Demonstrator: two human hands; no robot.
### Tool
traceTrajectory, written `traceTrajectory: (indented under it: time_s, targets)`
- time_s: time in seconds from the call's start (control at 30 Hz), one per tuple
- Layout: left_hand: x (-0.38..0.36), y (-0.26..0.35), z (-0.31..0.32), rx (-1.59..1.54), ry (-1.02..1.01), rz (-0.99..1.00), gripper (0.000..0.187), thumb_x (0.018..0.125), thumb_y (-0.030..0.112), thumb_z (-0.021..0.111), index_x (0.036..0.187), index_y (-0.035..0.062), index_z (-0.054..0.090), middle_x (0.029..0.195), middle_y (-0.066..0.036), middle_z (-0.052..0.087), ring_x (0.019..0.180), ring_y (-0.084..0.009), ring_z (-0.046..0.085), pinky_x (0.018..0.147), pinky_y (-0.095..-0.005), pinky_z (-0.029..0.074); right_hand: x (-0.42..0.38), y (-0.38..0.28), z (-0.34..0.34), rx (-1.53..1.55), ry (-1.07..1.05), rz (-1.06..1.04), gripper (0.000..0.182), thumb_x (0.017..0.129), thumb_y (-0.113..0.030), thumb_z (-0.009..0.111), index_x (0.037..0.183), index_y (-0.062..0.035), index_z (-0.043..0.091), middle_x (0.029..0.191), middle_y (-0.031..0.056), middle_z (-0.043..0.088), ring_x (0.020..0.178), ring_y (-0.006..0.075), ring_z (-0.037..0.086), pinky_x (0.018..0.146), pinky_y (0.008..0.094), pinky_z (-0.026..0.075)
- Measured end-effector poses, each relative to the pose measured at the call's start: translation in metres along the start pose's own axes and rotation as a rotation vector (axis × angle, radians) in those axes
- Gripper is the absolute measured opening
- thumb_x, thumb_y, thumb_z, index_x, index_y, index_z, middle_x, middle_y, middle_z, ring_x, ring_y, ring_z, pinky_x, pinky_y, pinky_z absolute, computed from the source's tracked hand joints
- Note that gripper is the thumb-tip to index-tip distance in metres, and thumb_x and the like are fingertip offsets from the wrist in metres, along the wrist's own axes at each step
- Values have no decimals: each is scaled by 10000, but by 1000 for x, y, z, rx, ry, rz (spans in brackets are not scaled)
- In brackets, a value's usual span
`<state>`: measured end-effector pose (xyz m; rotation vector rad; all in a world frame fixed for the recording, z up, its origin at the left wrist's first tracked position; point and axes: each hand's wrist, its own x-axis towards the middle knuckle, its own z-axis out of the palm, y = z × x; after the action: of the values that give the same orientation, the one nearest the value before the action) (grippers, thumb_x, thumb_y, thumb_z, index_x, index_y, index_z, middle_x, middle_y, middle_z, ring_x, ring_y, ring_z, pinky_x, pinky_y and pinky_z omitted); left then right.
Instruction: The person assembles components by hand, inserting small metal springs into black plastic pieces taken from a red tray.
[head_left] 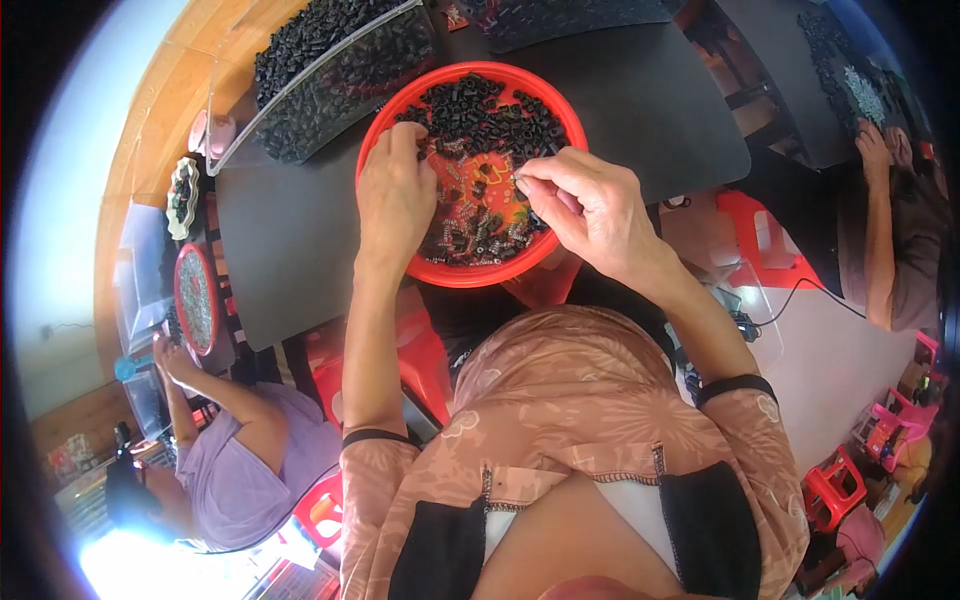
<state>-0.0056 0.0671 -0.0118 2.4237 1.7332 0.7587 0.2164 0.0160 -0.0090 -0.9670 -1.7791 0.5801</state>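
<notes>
A round red tray (478, 277) stands before me at the table edge. Small black tubular pieces (465, 105) fill its far side. Nearer to me lie small silvery coiled parts (490, 240) mixed with black pieces, over the tray's yellow-patterned floor. My left hand (397, 200) reaches over the left rim with its fingers curled down by the black pieces; what they hold, if anything, is hidden. Above the right part of the tray, my right hand (598, 208) pinches thumb and forefinger together at a tiny pale item, too small to name.
A clear bin (335, 105) heaped with black pieces stands at the back left of the dark table (285, 235). On the left, a person in purple (262, 470) sits by another round tray (196, 300). A person at right handles small parts (862, 92). Red stools (765, 240) stand about.
</notes>
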Motion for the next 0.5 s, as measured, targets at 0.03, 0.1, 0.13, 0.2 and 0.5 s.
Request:
traceTrajectory:
  time_s: [0.03,0.1,0.13,0.2,0.5]
  targets:
    - [-2,3,-3,-72,45,-22,233,813,-10,601,1046,-6,600,880,-128,601,777,-267,617,716,-369,510,0,0,0,16,3,8,85,837,-25,682,906,2,641,711,114,607,559,222,617,495,310,477]
    - [-7,15,-16,-429,28,-210,249,839,-10,607,1088,-9,610,875,-85,605,774,-189,601,725,-302,497,-2,0,1,60,1,40,86,842,-36,683,905,10,647,716,112,612,553,203,612,494,297,472]
    - [-11,19,-21,-606,21,-307,257,852,-9,610,1109,-11,616,872,-64,607,773,-149,593,729,-269,491,-2,1,2,89,-5,63,91,844,-41,684,906,15,651,720,110,615,551,191,609,496,290,470]
    - [-19,22,-24,-824,-18,-384,245,873,6,619,1117,-11,625,881,-37,612,786,-104,572,742,-230,470,-1,0,4,141,-20,97,101,847,-50,685,910,24,656,725,108,621,551,170,604,499,278,467]
    - [-38,30,-12,-1538,9,-526,181,914,51,621,1086,-4,627,929,-41,642,812,-107,597,742,-232,475,10,-13,14,249,-80,165,116,850,-65,686,906,34,661,728,110,643,559,151,598,508,266,465]
